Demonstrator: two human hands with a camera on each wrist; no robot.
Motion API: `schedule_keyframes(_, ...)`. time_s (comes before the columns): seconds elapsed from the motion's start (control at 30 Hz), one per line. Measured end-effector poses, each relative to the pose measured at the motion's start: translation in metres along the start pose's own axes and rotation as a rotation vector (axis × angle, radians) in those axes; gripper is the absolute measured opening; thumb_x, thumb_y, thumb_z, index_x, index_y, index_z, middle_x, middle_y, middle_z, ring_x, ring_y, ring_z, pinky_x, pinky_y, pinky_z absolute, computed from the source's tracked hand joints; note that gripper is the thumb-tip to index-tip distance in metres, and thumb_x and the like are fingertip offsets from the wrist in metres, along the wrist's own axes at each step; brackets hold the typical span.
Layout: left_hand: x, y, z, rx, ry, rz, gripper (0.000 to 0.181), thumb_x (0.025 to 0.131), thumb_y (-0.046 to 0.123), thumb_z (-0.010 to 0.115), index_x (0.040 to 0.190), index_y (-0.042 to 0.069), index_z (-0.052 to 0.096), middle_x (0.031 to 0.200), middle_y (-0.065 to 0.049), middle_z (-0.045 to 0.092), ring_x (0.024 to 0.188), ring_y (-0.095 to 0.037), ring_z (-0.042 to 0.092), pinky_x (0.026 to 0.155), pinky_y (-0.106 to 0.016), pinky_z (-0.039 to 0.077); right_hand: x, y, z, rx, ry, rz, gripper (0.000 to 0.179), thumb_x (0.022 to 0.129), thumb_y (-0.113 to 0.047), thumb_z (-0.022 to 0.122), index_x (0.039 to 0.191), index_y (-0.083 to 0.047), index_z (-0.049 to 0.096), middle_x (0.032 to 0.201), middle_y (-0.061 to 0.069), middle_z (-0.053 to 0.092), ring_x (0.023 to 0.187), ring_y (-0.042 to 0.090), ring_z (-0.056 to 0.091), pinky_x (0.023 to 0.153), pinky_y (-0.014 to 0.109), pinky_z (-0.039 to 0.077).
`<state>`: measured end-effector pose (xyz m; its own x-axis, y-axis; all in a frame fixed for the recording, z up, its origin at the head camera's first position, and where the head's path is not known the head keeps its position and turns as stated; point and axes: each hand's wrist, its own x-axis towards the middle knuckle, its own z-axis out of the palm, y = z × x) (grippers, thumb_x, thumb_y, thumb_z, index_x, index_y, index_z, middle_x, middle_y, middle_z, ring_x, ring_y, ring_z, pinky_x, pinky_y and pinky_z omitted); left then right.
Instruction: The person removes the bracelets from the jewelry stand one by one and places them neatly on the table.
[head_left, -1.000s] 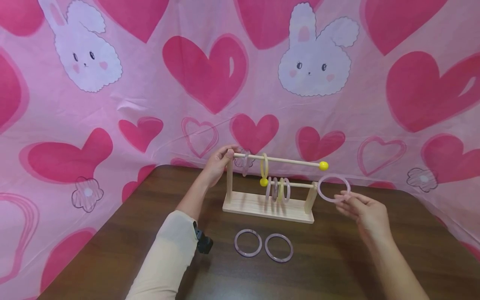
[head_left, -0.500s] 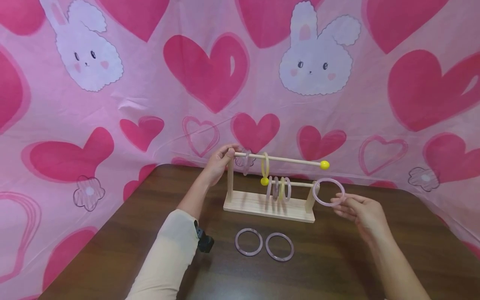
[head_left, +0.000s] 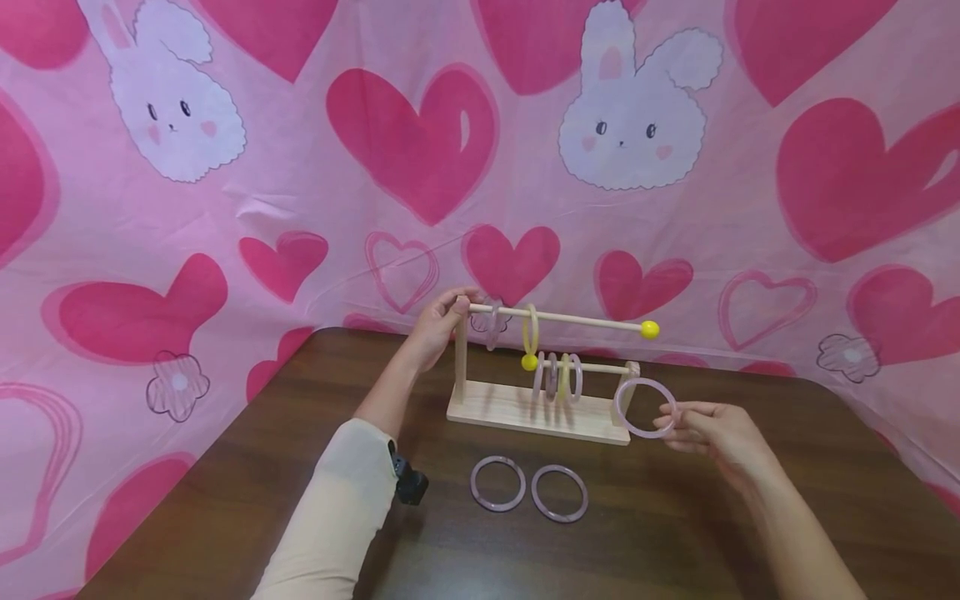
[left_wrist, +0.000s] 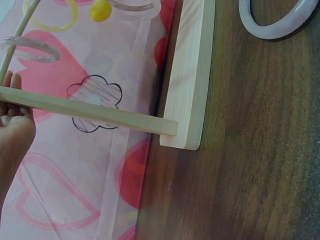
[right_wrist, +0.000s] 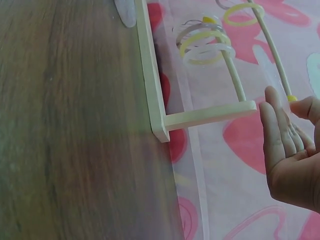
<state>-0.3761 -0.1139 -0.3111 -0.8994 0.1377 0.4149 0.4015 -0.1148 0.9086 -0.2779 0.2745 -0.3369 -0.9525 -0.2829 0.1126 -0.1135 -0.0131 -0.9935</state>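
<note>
My left hand (head_left: 437,332) grips the top of the left post of a wooden bangle stand (head_left: 540,419), thumb on the near side. A pale lilac bangle (head_left: 642,382) is pinched between the thumb and fingers of my right hand (head_left: 726,440). In the head view it overlaps the stand's short right post, apart from both yellow rod ends. On the upper rod (head_left: 588,321) hang a lilac bangle (head_left: 492,333) and a yellow bangle (head_left: 535,329). The lower rod carries several lilac, greyish and yellow bangles (head_left: 577,380). My right fingers (right_wrist: 272,132) show in the right wrist view.
Two purple bangles, one left (head_left: 474,482) and one right (head_left: 535,492), lie flat on the dark wooden table (head_left: 630,533) in front of the stand. A yellow ball (head_left: 650,330) caps the upper rod's right end. Behind hangs a pink cloth (head_left: 525,200) with hearts and rabbits.
My right hand has brought the lilac bangle left and downward, from beside the right post to in front of it. My left hand stays on the stand.
</note>
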Motion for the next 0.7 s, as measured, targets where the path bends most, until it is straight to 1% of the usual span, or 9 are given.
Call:
schedule_keyframes(0.17, -0.0001, 0.0008, -0.0001, -0.02, 0.001, -0.009, 0.041, 0.095, 0.019, 0.048, 0.127, -0.006, 0.045, 0.116, -0.015, 0.057, 0.11, -0.021, 0.049, 0.098, -0.034, 0.033, -0.0016, 0.0017, -0.0032, -0.034, -0.084, 0.015, 0.024, 0.093, 0.002, 0.05, 0.091, -0.011, 0.07, 0.086, 0.009, 0.07, 0.077, 0.019, 0.067, 0.069, 0.033, 0.052)
schedule_keyframes(0.3, -0.0004, 0.0007, 0.0, -0.026, 0.005, -0.01, 0.046, 0.093, 0.023, 0.049, 0.127, -0.007, 0.045, 0.116, -0.016, 0.057, 0.11, -0.02, 0.049, 0.099, -0.034, 0.033, -0.0011, 0.0034, -0.0045, -0.06, -0.127, 0.036, 0.025, 0.092, 0.003, 0.049, 0.092, -0.011, 0.07, 0.087, 0.011, 0.069, 0.079, 0.018, 0.067, 0.07, 0.034, 0.052)
schedule_keyframes(0.43, -0.0004, -0.0007, -0.0007, -0.038, 0.007, -0.004, 0.053, 0.089, 0.029, 0.052, 0.127, -0.007, 0.045, 0.113, -0.012, 0.059, 0.108, -0.018, 0.05, 0.099, -0.034, 0.033, -0.0007, 0.0057, -0.0061, -0.075, -0.164, 0.055, 0.022, 0.091, 0.004, 0.047, 0.097, -0.002, 0.067, 0.089, 0.013, 0.069, 0.079, 0.018, 0.067, 0.07, 0.035, 0.052)
schedule_keyframes(0.57, 0.0001, -0.0021, -0.0011, -0.047, 0.003, 0.006, 0.06, 0.085, 0.034, 0.055, 0.127, -0.007, 0.045, 0.109, -0.006, 0.061, 0.107, -0.017, 0.051, 0.099, -0.034, 0.033, -0.0013, 0.0076, -0.0076, -0.127, -0.174, 0.091, 0.019, 0.091, 0.002, 0.048, 0.101, 0.004, 0.065, 0.09, 0.013, 0.069, 0.08, 0.019, 0.067, 0.071, 0.035, 0.052)
schedule_keyframes(0.7, 0.0, -0.0017, -0.0004, -0.045, 0.004, 0.012, 0.06, 0.085, 0.034, 0.055, 0.127, -0.007, 0.045, 0.108, -0.004, 0.061, 0.108, -0.017, 0.051, 0.1, -0.034, 0.033, -0.0018, 0.0095, -0.0098, -0.168, -0.206, 0.12, 0.021, 0.093, -0.001, 0.049, 0.105, 0.01, 0.061, 0.091, 0.013, 0.068, 0.079, 0.021, 0.067, 0.07, 0.034, 0.052)
